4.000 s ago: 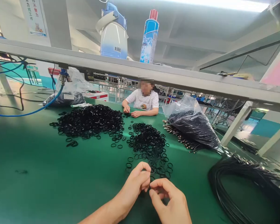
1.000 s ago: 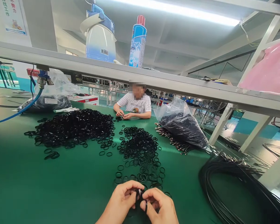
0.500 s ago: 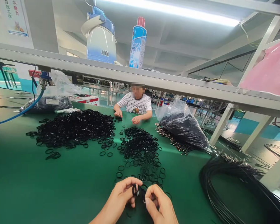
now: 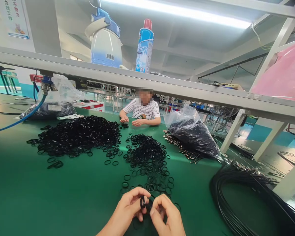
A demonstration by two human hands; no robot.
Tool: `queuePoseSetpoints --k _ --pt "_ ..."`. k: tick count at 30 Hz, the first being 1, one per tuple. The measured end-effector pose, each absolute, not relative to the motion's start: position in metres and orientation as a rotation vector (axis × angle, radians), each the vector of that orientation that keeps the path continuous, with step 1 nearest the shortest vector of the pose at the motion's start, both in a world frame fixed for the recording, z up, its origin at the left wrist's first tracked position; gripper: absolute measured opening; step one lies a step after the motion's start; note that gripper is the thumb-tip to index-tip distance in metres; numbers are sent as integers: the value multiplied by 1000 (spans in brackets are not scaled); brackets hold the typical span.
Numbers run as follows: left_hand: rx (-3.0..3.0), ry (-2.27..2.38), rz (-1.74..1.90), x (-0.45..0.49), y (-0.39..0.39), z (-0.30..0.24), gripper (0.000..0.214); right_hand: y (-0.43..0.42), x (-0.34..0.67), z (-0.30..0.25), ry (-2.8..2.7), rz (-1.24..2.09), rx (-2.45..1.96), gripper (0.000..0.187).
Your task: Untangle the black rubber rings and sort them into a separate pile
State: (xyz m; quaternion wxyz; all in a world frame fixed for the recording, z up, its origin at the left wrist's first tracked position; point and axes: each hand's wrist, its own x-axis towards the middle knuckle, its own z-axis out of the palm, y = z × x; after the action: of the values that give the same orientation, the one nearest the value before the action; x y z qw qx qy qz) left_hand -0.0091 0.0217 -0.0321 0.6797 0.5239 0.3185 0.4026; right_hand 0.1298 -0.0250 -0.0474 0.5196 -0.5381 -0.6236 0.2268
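My left hand (image 4: 130,206) is closed on black rings (image 4: 142,202), pinched between thumb and fingers near the front of the green table. Close beside it, my right hand (image 4: 167,213) has its thumb and forefinger pressed together at a dark ring-like piece (image 4: 149,205), partly hidden by the fingers. Loose black rings (image 4: 159,180) lie scattered just beyond both hands. They lead up to a small heap of rings (image 4: 147,149), with a larger heap of rings (image 4: 81,134) to its left.
Across the green table (image 4: 71,196) a person in a striped shirt (image 4: 146,109) handles a few rings. At right are a plastic bag of black parts (image 4: 194,134) and coiled black cables (image 4: 223,200). A shelf (image 4: 162,82) carrying a jug (image 4: 106,42) and spray can (image 4: 145,47) spans above.
My right fingers have drawn slightly closer to the rings in my left hand. The person opposite has moved a hand leftward, nearer the small ring pile there.
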Motion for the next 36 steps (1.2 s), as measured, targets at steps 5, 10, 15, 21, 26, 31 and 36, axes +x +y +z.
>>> queuePoseSetpoints --k 5,10,15,21,26,31,36 --pt "1480 838 872 -11 18 -24 18 -22 138 -44 -1323 731 -1311 17" --pt "1752 941 821 -8 7 -15 15 -22 136 -46 -1264 737 -1340 16" --pt "1771 1050 862 -11 10 -17 12 -23 138 -43 -1223 801 -1334 18" --pt "1401 1106 951 -16 24 -26 14 -21 161 -39 -1067 921 -1259 20" --pt "1387 1009 917 -15 29 -31 15 -16 166 -48 -1136 814 -1380 29" --pt "1382 950 863 -9 22 -29 26 -22 149 -42 -1361 459 -1401 36" --pt "1381 895 899 -8 17 -33 22 -26 131 -42 -1524 413 -1324 13"
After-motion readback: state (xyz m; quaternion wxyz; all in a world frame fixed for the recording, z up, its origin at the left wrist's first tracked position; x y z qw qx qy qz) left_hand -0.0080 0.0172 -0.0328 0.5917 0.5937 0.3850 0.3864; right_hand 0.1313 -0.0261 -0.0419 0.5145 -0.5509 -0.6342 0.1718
